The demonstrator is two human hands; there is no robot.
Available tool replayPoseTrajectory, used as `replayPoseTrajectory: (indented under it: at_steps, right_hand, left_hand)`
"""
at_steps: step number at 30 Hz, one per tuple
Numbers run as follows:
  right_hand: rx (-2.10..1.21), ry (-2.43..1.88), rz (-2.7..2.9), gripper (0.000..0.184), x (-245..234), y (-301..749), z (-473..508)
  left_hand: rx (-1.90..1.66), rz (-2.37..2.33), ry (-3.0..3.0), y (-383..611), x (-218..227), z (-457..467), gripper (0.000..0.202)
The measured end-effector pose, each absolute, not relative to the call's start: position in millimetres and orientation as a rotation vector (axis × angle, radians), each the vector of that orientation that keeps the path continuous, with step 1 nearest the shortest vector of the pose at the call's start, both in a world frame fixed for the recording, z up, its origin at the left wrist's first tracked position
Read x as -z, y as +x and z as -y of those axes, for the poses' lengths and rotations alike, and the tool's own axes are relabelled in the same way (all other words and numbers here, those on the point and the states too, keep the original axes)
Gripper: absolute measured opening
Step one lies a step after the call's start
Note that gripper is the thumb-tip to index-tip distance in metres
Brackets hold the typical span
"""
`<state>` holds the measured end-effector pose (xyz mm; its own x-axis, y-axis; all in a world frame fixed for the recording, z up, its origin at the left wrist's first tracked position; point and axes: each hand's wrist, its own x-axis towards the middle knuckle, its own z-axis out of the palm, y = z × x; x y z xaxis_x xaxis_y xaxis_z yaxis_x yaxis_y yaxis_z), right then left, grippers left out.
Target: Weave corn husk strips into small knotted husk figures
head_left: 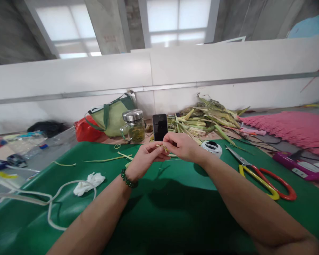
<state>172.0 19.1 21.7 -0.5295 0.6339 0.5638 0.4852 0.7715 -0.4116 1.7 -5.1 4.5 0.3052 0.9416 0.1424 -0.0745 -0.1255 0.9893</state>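
My left hand (146,156) and my right hand (183,146) meet over the far part of the green mat (164,212). Between their pinched fingertips is a small pale yellow-green leaf strip (165,149), mostly hidden by the fingers. A dark green bead bracelet (127,179) circles the left wrist. Just behind the hands a black phone (160,126) stands upright. More narrow leaf strips (108,160) lie on the mat left of my left hand. Partly behind my right wrist sits a white, rounded object with dark openings (212,148), perhaps a spool of thread.
Scissors (255,173) with red and yellow handles lie at right, beside a purple tool (299,166). A lidded glass jar (135,129), green bag (113,117) and leaf pile (215,113) stand behind. At left are crumpled tissue (89,184) and a white cord (50,212).
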Motion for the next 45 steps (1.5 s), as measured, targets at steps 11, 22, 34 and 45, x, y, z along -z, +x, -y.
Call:
replayPoseTrajectory:
  at_steps: [11, 22, 34, 45]
  right_hand:
    - [-0.510, -0.803, 2.160, 0.021, -23.2, 176.9, -25.4]
    - [-0.617, -0.753, 1.987, 0.023, -22.2, 172.1, -20.6]
    - [-0.502, -0.563, 2.079, 0.016, -15.8, 168.6, -25.5]
    - [-0.318, -0.609, 1.966, 0.020, -18.6, 168.7, -16.4]
  left_hand:
    - [-1.280, -0.962, 1.677, 1.3, -2.4, 4.4, 0.028]
    - [-1.242, -0.973, 1.724, -3.2, -3.4, 4.3, 0.028]
    - [-0.800, -0.859, 1.336, -12.4, -8.3, 1.2, 0.049]
    - [-1.091, -0.916, 1.727, -2.9, -5.4, 4.2, 0.034]
